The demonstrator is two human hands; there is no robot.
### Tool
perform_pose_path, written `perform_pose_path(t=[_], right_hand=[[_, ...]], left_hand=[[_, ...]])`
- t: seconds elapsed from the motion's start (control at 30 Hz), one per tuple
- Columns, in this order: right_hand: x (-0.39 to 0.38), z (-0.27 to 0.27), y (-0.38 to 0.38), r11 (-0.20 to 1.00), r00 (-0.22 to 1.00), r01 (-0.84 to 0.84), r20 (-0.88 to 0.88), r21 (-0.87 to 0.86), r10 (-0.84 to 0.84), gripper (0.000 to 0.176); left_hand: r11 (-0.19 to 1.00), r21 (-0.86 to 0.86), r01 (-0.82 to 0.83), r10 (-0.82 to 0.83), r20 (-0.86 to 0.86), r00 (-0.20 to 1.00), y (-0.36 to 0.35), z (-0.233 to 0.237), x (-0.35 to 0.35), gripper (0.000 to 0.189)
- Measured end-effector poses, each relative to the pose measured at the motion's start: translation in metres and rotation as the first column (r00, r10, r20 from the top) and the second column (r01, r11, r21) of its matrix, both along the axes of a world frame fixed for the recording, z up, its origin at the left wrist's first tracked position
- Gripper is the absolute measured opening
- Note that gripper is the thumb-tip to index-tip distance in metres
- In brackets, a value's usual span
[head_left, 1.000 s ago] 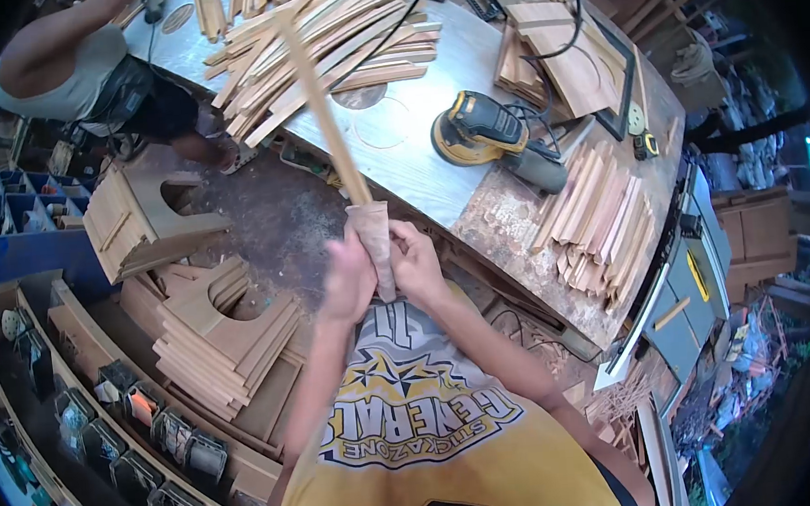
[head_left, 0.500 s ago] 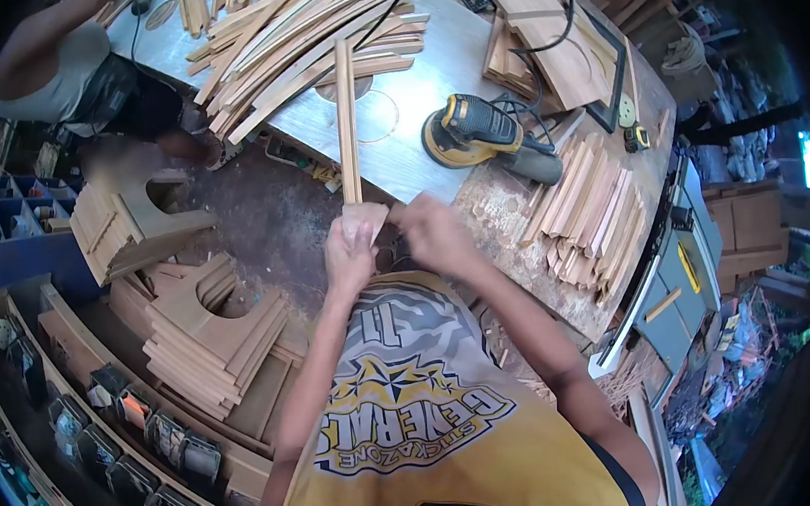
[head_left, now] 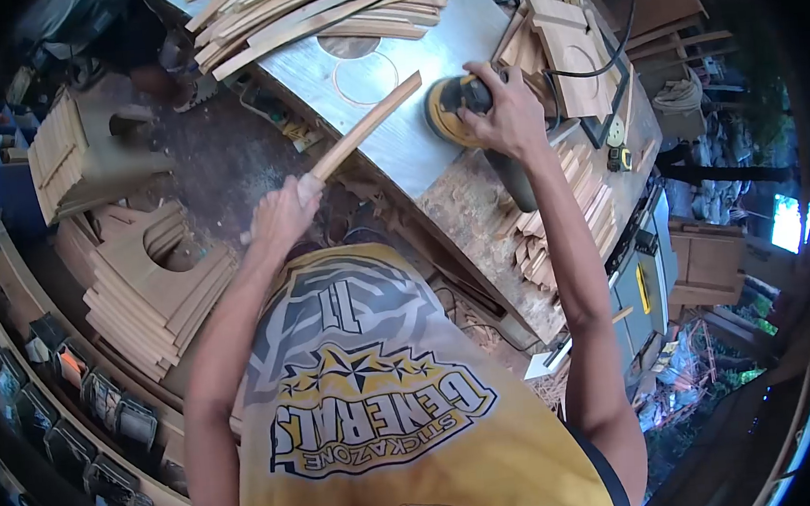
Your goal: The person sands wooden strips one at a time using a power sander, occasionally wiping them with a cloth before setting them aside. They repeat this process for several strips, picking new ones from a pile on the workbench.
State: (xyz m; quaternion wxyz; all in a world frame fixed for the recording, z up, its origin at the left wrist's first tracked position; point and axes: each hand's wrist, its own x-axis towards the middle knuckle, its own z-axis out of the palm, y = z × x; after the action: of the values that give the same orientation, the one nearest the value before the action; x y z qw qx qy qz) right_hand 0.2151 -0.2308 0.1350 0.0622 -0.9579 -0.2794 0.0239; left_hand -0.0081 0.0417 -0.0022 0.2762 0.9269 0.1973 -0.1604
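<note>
Wood strip [head_left: 367, 128], pale and narrow, slants across the near edge of the metal surface [head_left: 416, 152], its lower end clamped in the left hand [head_left: 280, 217]. The right hand [head_left: 500, 112] grips the yellow sander [head_left: 444, 121].

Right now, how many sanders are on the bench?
1: the yellow sander, gripped by the right hand on the bench. Wood piles could hide others.

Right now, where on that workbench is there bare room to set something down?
The metal sheet between the slat pile and the orbital sander is bare, but the held strip crosses it. The right end is crowded with stacked slats and boards.
</note>
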Motion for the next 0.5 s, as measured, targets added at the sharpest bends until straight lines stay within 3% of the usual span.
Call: perform_pose_path(t=[0.2, 0.33, 0.4, 0.43, 0.5], right_hand=[[0.003, -0.014, 0.053, 0.999, 0.999, -0.046, 0.013, -0.017, 0.046, 0.060], [-0.015, -0.015, 0.080, 0.999, 0.998, -0.049, -0.028, -0.020, 0.048, 0.057], [-0.030, -0.010, 0.094, 0.981, 0.983, -0.152, -0.117, -0.118, 0.138, 0.054], [-0.035, -0.014, 0.094, 0.974, 0.977, -0.214, -0.030, -0.076, 0.212, 0.052], [-0.025, -0.016, 0.093, 0.979, 0.983, -0.178, -0.058, -0.098, 0.173, 0.052]], left_hand=[[0.999, -0.022, 0.050, -0.049, 0.045, 0.998, -0.005, -0.006, 0.024, 0.039], [0.999, -0.036, 0.036, -0.037, -0.016, 0.999, -0.005, -0.002, 0.023, 0.039], [0.999, -0.043, 0.019, -0.021, -0.040, 0.999, -0.006, 0.004, 0.024, 0.039], [0.999, -0.033, 0.008, -0.010, -0.057, 0.998, -0.004, 0.006, 0.021, 0.039], [0.999, -0.038, -0.008, 0.004, -0.088, 0.996, -0.004, 0.003, 0.009, 0.040]])
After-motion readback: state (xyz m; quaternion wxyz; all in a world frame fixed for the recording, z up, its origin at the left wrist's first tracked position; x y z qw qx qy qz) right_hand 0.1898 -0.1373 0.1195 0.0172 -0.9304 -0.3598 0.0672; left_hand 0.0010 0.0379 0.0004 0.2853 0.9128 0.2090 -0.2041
